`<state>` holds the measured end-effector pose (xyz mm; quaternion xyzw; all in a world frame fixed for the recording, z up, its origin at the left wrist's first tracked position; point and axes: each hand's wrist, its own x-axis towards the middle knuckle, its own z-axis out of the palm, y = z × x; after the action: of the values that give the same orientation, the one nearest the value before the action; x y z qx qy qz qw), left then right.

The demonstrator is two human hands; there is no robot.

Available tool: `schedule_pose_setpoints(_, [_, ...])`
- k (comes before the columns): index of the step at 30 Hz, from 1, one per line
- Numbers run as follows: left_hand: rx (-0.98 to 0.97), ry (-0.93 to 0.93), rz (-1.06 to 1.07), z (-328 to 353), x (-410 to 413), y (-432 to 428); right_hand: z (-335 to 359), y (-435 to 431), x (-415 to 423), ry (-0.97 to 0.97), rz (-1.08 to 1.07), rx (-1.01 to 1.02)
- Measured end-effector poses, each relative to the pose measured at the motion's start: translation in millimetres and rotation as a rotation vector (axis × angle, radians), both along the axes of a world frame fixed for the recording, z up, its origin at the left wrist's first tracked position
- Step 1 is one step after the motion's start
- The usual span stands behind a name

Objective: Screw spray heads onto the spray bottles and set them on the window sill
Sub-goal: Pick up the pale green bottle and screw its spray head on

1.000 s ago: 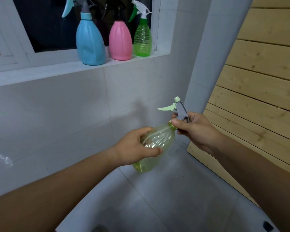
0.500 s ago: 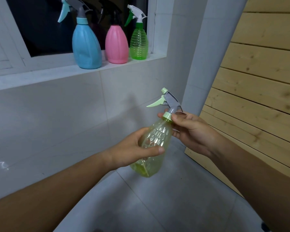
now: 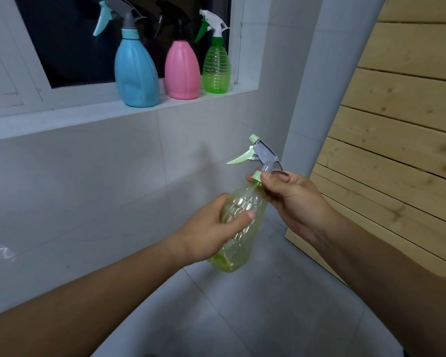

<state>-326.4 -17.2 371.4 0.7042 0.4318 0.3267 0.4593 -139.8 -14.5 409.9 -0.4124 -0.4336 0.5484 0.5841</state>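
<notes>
A clear yellow-green spray bottle (image 3: 242, 243) is held tilted at mid-frame, neck up and to the right. My left hand (image 3: 209, 230) wraps its body. My right hand (image 3: 294, 199) pinches the pale green collar under the grey spray head (image 3: 264, 155), whose green trigger points left. On the white window sill (image 3: 70, 117) stand three bottles with heads on: a blue bottle (image 3: 135, 73), a pink bottle (image 3: 182, 70) and a small green bottle (image 3: 216, 68).
White tiled wall (image 3: 88, 189) runs below the sill. A white column (image 3: 317, 99) rises behind my right hand. Wooden plank panelling (image 3: 397, 150) fills the right side. A grey tiled floor (image 3: 255, 305) lies below. The sill's left stretch is bare.
The yellow-green bottle has been tipped more upright and raised slightly. My right hand's grip has shifted from the spray head down to its collar. The head's trigger still points left.
</notes>
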Motion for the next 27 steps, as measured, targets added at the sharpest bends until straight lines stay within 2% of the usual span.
schedule_pose_setpoints(5, [0.065, 0.106, 0.070, 2, 2, -5, -2, 1, -1, -0.004, -0.017, -0.002])
schedule_pose_setpoints(10, [0.041, -0.073, 0.102, 20, -9, 0, 13, -4, -9, 0.040, 0.049, -0.018])
schedule_pose_setpoints(14, [0.088, -0.227, 0.232, 45, -30, 12, 25, -11, -28, -0.247, 0.026, 0.019])
schedule_pose_setpoints(17, [0.150, -0.225, 0.288, 63, -50, 19, 37, -8, -60, -0.389, 0.121, 0.172])
schedule_pose_setpoints(20, [0.170, -0.301, 0.343, 87, -81, 25, 58, 12, -98, -0.559, 0.090, 0.347])
schedule_pose_setpoints(23, [0.175, -0.380, 0.374, 114, -114, 32, 80, 33, -133, -0.659, 0.060, 0.443])
schedule_pose_setpoints(27, [0.269, -0.306, 0.460, 154, -167, 43, 114, 62, -188, -0.725, 0.103, 0.534])
